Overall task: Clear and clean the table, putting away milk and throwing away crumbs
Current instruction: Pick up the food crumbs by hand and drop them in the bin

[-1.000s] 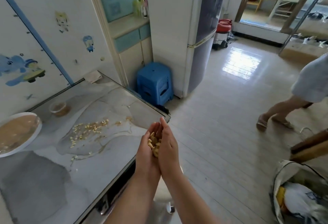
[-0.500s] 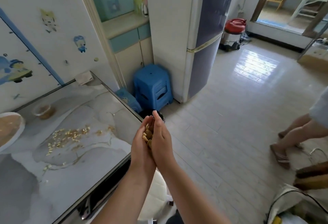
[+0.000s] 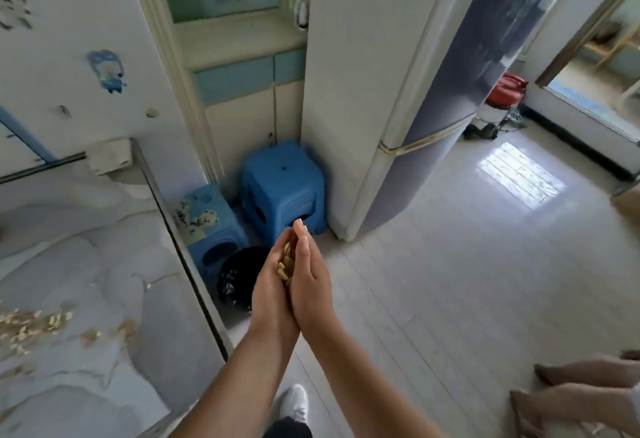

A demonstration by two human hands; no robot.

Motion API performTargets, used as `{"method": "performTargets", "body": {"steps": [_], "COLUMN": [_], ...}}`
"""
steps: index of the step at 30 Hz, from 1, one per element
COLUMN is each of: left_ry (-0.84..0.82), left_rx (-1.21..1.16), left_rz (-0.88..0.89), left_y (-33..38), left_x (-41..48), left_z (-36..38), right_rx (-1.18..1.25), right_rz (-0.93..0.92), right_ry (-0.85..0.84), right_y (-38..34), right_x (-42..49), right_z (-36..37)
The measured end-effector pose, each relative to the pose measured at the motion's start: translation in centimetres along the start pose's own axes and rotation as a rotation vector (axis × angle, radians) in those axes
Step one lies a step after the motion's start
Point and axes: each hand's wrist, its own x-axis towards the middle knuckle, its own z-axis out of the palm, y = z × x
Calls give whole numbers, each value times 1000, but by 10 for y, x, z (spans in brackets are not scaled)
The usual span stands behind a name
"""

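My left hand (image 3: 272, 299) and my right hand (image 3: 313, 281) are pressed together edge to edge, fingers fairly straight, cupping a pile of yellow crumbs (image 3: 285, 264) between the palms. They hover off the table's right edge, just right of and above a black waste bin (image 3: 237, 278) on the floor. More yellow crumbs (image 3: 31, 325) lie scattered on the marble-patterned table (image 3: 104, 257) at the left. No milk is in view.
Two blue plastic stools (image 3: 282, 181) (image 3: 204, 219) stand behind the bin, beside a tall fridge (image 3: 381, 73). A folded white cloth (image 3: 109, 157) lies at the table's far corner. Another person's feet (image 3: 581, 392) are at the lower right. My white shoe (image 3: 294, 403) is below.
My cupped hands have carried the crumbs away from the table edge toward the stools, and the black bin has come into view beside them. The bowl and plate have left the view.
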Motion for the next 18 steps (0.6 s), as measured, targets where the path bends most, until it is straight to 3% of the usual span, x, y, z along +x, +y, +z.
{"method": "performTargets", "body": {"steps": [6, 8, 10, 12, 16, 18], "left_ry": [253, 218, 319, 371, 392, 492], "left_rx": [199, 302, 543, 590, -35, -147], "left_rz": [111, 179, 378, 405, 176, 151], "left_y": [24, 27, 26, 18, 11, -1], "left_x": [79, 100, 121, 145, 186, 215], "left_z": [29, 34, 41, 31, 11, -11], "right_rx": [-7, -7, -22, -56, -151, -176], "right_rz": [-26, -17, 8, 30, 88, 155], "right_ry": [-100, -169, -247, -326, -499, -570], "right_y": [-12, -9, -1, 13, 47, 71], "right_x": [89, 118, 146, 167, 206, 226], "right_z": [0, 3, 7, 9, 21, 28]}}
